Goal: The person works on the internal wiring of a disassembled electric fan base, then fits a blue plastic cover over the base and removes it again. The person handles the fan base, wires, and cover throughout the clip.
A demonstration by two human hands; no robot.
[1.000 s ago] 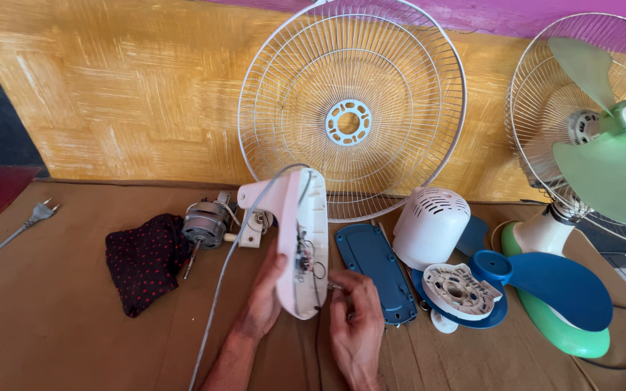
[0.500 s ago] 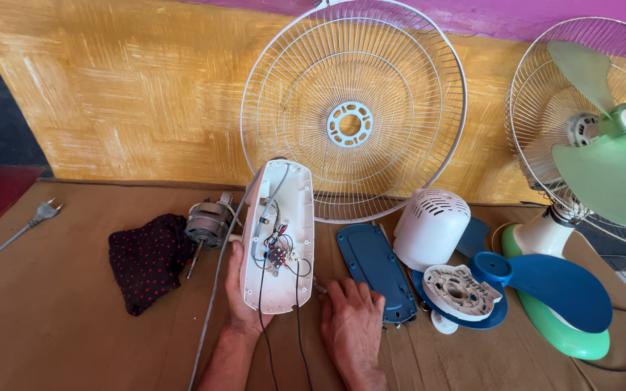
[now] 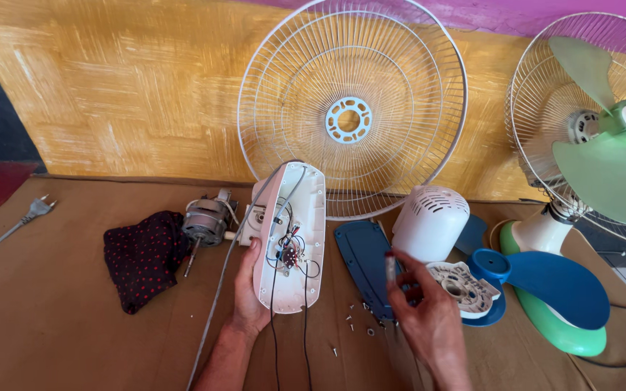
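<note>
Below, left hand (image 3: 249,293) gripping white housing (image 3: 290,239), right hand (image 3: 429,318) pinching small tool (image 3: 390,266)

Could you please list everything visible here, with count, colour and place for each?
Fan base housing: one, white, open with wires showing, centre, held upright.
Wire fan guard: one, white, leaning on the yellow wall.
Motor: one, grey metal, left of the housing.
Cloth: one, dark with red dots, far left.
Plug: one, grey, left edge.
Base plate: one, blue, right of the housing.
Motor cover: one, white, centre right.
Fan blade: one, blue, right.
Assembled fan: one, green blades, far right.
Screws: several, small, on the brown board.
Left hand: grips the housing.
Right hand: holds a small slim tool, kind unclear.
</note>
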